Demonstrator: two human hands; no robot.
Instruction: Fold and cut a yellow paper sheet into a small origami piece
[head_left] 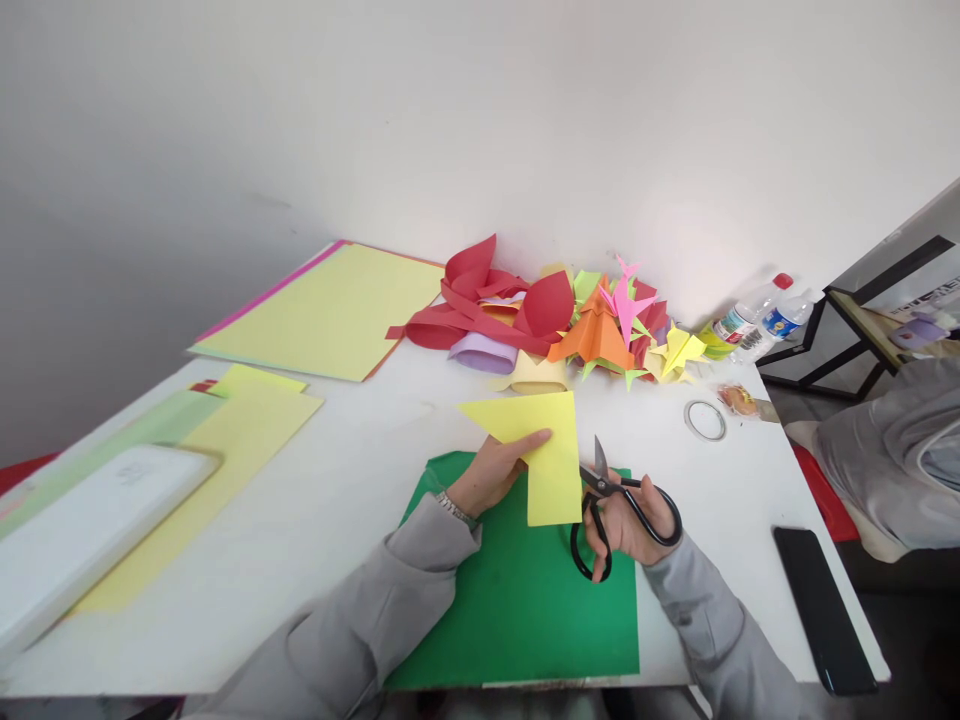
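Note:
My left hand (491, 475) pinches a piece of yellow paper (555, 470), its thumb on the front face. The paper has a pointed corner at the left and a straight strip running down at the right. In my right hand (637, 525) is a pair of scissors (615, 485) with black loop handles, fingers through the loops. The blades are spread and lie close by the yellow paper's right edge; whether one blade passes behind it I cannot tell. Under both hands a green sheet (525, 610) lies on the white table (337, 480).
Red curled paper (480, 300), an orange folded paper (596, 335) and other folded shapes are heaped by the wall. Large yellow sheets (322, 310) lie at left, near a white box (112, 540). At right are bottles (739, 325), a tape roll (705, 420) and a black phone (821, 605).

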